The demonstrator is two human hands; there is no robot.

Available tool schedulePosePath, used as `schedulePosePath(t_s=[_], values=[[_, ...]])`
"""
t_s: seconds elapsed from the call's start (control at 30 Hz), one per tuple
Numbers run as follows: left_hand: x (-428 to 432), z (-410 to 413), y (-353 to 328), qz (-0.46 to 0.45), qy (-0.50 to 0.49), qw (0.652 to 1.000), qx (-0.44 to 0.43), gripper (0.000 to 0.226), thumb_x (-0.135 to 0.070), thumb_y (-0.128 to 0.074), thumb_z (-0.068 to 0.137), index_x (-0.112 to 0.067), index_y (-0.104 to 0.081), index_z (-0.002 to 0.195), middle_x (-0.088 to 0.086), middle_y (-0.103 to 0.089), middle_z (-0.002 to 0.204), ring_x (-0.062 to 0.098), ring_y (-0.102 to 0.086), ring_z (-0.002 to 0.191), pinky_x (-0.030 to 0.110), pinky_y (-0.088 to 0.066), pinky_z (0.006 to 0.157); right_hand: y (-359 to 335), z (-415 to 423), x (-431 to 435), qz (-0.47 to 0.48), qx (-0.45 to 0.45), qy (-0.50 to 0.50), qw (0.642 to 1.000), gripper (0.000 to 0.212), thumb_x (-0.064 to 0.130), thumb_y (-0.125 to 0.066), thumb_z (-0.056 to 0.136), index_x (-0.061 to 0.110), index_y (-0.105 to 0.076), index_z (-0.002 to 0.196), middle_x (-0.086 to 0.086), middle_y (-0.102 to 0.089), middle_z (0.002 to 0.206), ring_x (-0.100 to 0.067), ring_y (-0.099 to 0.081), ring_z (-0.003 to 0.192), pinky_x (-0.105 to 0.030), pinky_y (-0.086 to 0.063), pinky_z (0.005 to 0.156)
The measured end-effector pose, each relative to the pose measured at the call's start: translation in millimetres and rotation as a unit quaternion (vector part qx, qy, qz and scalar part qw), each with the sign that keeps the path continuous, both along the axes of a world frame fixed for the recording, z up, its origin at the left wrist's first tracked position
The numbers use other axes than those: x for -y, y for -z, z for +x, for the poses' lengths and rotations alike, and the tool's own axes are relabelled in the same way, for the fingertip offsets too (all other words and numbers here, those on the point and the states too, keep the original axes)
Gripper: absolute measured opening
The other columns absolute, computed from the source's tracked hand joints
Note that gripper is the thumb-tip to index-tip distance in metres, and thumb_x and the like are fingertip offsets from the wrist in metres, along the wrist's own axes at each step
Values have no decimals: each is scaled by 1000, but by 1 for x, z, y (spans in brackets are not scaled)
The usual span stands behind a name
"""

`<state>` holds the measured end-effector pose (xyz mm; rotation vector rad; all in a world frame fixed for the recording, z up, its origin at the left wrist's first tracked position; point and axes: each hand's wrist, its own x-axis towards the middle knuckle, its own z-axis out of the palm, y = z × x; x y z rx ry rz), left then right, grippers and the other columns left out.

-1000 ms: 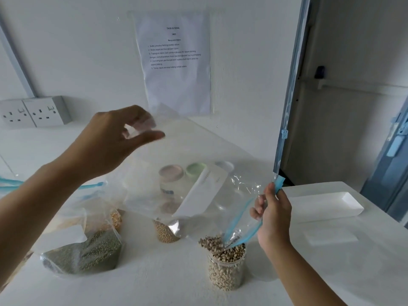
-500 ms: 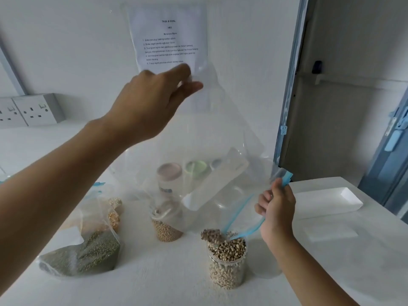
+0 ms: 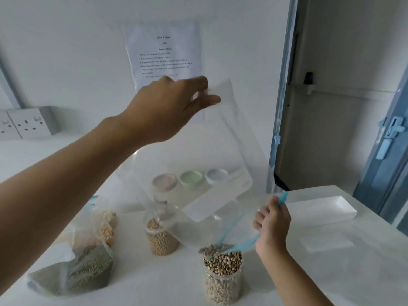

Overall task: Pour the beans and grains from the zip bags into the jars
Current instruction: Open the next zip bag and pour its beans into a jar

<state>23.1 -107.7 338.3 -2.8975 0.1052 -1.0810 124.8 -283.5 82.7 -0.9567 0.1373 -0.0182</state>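
Head view, zip bag (image 3: 223, 149) barely visible: left fingers (image 3: 208, 100) pinch its corner, right fingers (image 3: 260, 217) grip its mouth over bean-full jar (image 3: 223, 281)

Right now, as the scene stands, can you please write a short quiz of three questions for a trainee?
1. True or false: the jar under the mouth of the zip bag is filled to its top.
2. Which hand pinches the bag's blue zip strip? A. left B. right C. neither
3. How many round lids show through the clear bag?
Key: 1. true. 2. B, the right hand. 3. three: pink lid, green lid, white lid.
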Motion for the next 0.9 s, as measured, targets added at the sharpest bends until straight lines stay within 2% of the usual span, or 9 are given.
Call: schedulePosePath(t_s=[0.1, 0.2, 0.33, 0.47, 0.63, 0.73, 0.9], values=[[3, 2, -1, -20, 36, 999, 19, 53, -70, -32, 99, -22, -52, 95, 3, -64, 78, 33, -62, 77, 51, -55, 72, -5, -1, 3, -3, -1, 9, 1000, 35, 28, -43, 110, 21, -37, 76, 10, -26, 52, -5, -21, 40, -19, -18, 37], [7, 2, -3, -31, 23, 999, -14, 51, -73, -35, 96, -25, -51, 93, 1, -65, 79, 29, -63, 78, 49, -55, 75, 0, -2, 7, -16, -8, 3, 1000, 36, 30, -44, 109, 20, -38, 75, 10, -28, 52, -5, -22, 41, -19, -19, 38], [10, 4, -7, -24, 34, 999, -7, 49, -74, -36, 96, -27, -52, 95, 1, -66, 78, 31, -62, 80, 49, -55, 77, 0, -3, 7, -21, -11, 9, 1000, 37, 27, -43, 110, 20, -36, 74, 9, -27, 53, -5, -22, 40, -19, -19, 38], [11, 5, -7, -17, 14, 1000, -6, 52, -74, -35, 92, -26, -53, 97, -6, -63, 75, 27, -59, 79, 39, -47, 71, 2, -3, 11, -23, -7, 16, 1000, 37, 27, -44, 109, 20, -37, 74, 9, -28, 52, -5, -23, 41, -19, -20, 38], [16, 7, -13, -8, 30, 999, -13, 52, -73, -39, 93, -24, -54, 100, -2, -63, 75, 27, -58, 77, 40, -48, 71, 3, -5, 11, -28, -17, 18, 999, 37, 27, -44, 109, 20, -37, 74, 8, -26, 53, -5, -22, 41, -19, -21, 39], [27, 11, -13, 30, 33, 999, -31, 55, -75, -35, 90, -24, -53, 99, -2, -61, 76, 28, -57, 76, 41, -49, 71, 7, -8, 9, -21, -37, 27, 999, 36, 28, -44, 109, 20, -37, 75, 8, -26, 53, -5, -22, 40, -19, -21, 38], [29, 16, -19, 30, 40, 998, -32, 52, -73, -38, 92, -24, -54, 101, -1, -63, 85, 28, -58, 80, 38, -44, 72, 7, -8, 10, -16, -37, 30, 999, 37, 29, -44, 109, 22, -37, 74, 9, -26, 54, -5, -22, 41, -19, -21, 37]])
